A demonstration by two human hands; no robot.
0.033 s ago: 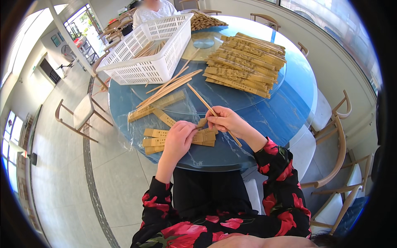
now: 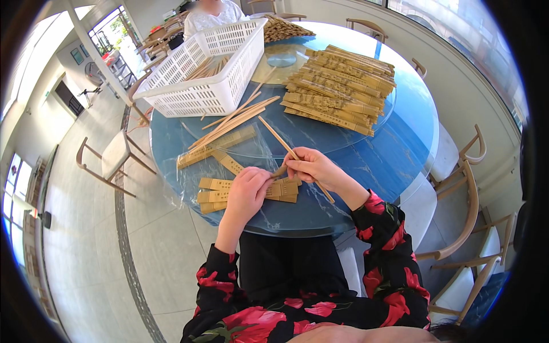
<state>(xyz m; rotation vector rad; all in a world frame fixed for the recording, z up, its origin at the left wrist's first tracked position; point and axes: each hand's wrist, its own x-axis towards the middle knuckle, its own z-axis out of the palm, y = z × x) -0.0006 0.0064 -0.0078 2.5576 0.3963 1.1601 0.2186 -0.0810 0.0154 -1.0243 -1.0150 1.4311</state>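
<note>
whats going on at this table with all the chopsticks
A person seated at a round blue table is working with both bare hands. The right hand holds a pair of bare chopsticks by one end, and the left hand holds a paper sleeve at that end. Under the hands lies a small pile of sleeves. More bare chopsticks lie loose ahead, a large stack of sleeved ones sits further back on the right, and a white plastic basket on the left.
</note>
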